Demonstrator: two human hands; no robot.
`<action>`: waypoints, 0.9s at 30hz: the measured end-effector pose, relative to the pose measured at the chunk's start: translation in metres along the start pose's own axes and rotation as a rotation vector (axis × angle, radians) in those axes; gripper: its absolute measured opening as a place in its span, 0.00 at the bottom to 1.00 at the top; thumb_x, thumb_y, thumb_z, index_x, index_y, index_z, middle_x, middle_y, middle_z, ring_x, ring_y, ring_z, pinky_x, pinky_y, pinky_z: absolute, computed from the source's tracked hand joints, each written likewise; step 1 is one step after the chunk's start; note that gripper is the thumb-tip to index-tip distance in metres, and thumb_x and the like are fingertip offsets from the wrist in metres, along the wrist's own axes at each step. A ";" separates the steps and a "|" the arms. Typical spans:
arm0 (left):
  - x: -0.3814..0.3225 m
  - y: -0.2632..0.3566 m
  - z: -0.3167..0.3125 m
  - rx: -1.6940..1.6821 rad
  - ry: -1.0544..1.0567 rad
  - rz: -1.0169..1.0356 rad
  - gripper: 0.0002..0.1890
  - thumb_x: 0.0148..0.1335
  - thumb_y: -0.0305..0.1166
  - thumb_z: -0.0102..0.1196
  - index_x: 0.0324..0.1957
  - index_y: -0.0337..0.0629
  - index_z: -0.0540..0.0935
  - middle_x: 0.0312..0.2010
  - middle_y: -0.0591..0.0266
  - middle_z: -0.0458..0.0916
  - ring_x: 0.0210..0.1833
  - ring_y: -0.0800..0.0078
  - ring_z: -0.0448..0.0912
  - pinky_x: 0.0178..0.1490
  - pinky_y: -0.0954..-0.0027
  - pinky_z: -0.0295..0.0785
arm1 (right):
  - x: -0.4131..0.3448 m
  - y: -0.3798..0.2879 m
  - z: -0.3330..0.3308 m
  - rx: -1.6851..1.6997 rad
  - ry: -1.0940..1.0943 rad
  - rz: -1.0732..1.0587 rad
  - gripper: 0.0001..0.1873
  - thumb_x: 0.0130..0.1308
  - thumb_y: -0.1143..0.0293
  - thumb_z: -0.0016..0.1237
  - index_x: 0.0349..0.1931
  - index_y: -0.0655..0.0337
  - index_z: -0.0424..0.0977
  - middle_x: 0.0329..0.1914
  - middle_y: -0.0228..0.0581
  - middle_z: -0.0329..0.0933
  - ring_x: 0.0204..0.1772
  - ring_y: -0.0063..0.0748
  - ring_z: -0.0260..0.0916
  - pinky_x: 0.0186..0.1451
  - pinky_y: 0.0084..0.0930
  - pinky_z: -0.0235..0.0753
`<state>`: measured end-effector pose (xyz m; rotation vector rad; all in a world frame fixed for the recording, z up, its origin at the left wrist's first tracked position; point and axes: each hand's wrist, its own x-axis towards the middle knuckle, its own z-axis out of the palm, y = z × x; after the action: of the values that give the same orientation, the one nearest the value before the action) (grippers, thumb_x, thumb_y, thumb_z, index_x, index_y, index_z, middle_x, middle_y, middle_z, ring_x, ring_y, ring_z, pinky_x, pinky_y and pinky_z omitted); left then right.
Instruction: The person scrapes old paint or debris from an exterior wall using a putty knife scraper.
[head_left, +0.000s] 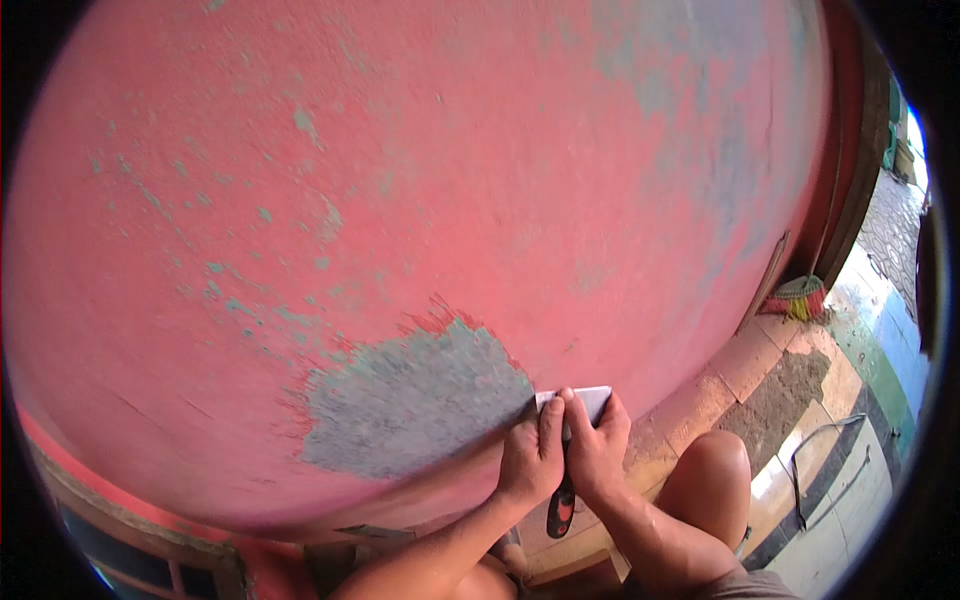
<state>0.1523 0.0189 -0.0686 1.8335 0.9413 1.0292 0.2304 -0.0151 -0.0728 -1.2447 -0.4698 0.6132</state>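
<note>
Both my hands grip one wide-bladed scraper (596, 401), its metal blade edge against the lower part of a pink painted wall (487, 187). My left hand (529, 461) and my right hand (598, 450) sit side by side, thumbs on the blade. Below them sticks out the black and red handle (560, 514). Left of the blade lies a rough bare grey patch (420, 401) with ragged darker red edges. Smaller greenish-grey spots show across the wall, and larger grey areas are at its upper right.
A broom (801, 294) with red and yellow bristles stands at the right by a dark door frame (862, 157). Grey debris (780, 397) lies on the tiled floor beyond my knee (709, 480). A thin dark cable or strap (796, 480) lies there too. A window frame (157, 540) is at lower left.
</note>
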 end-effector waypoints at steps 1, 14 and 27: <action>0.003 -0.002 -0.001 0.000 0.001 0.010 0.21 0.77 0.40 0.41 0.39 0.28 0.79 0.29 0.38 0.81 0.35 0.54 0.84 0.35 0.60 0.73 | 0.003 -0.002 0.001 0.005 0.001 -0.009 0.13 0.66 0.65 0.58 0.33 0.66 0.73 0.27 0.28 0.74 0.31 0.16 0.66 0.34 0.20 0.69; 0.004 0.012 -0.013 0.014 -0.022 -0.068 0.23 0.77 0.42 0.41 0.41 0.29 0.80 0.26 0.38 0.78 0.30 0.58 0.83 0.32 0.61 0.71 | 0.012 -0.017 0.012 0.078 -0.054 -0.037 0.17 0.64 0.62 0.60 0.31 0.68 0.73 0.24 0.32 0.75 0.30 0.17 0.67 0.33 0.22 0.69; 0.011 0.011 0.000 -0.070 0.060 0.065 0.25 0.78 0.44 0.40 0.41 0.27 0.79 0.23 0.42 0.77 0.30 0.68 0.81 0.32 0.62 0.70 | 0.008 -0.018 0.007 0.019 0.018 -0.043 0.17 0.62 0.63 0.61 0.30 0.69 0.73 0.22 0.33 0.73 0.29 0.19 0.66 0.32 0.24 0.70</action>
<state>0.1589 0.0241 -0.0560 1.7936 0.8748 1.1489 0.2351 -0.0080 -0.0530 -1.2178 -0.4736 0.5680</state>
